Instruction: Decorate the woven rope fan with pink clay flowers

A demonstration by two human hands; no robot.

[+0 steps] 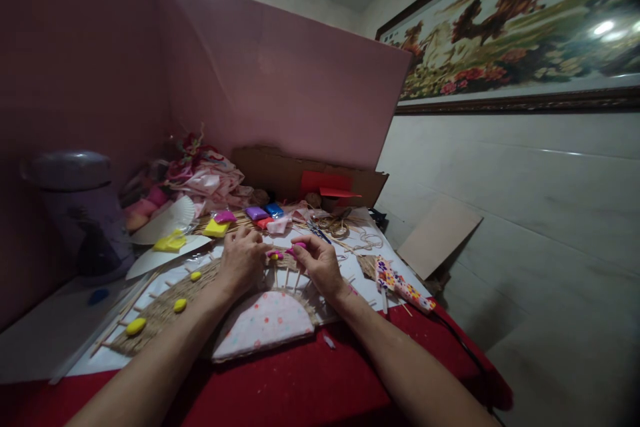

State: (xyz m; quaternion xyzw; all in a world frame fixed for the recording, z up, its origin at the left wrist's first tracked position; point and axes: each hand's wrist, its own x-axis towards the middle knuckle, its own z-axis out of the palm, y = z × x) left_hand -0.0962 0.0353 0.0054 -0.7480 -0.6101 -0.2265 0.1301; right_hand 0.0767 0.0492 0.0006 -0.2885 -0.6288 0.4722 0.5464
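Nearest, a red cloth (280, 393) covers the front of the table, partly overlaid by a white sheet (93, 364). The fan (161, 311), woven over sticks, lies on the sheet between and beneath the forearms; its dotted panel (265, 323) reaches over the red cloth. Three yellow lumps (180, 305) sit along the weave on the left. At the fan's upper edge, the right hand (320, 263) holds pink clay (299, 247) pinched between thumb and fingers. The left hand (244, 259) is bent over the weave, fingertips at a pink-and-yellow piece (275, 255); whether it grips anything cannot be told. A flower-print item (405, 290) lies to the right. Beyond are clay packets (257, 213), coiled twine (339, 227) and, at left, a flask (80, 213). Farther back: heaped fabric (215, 180), upright cardboard (270, 170), a pink partition (280, 73) and a framed picture (493, 30).
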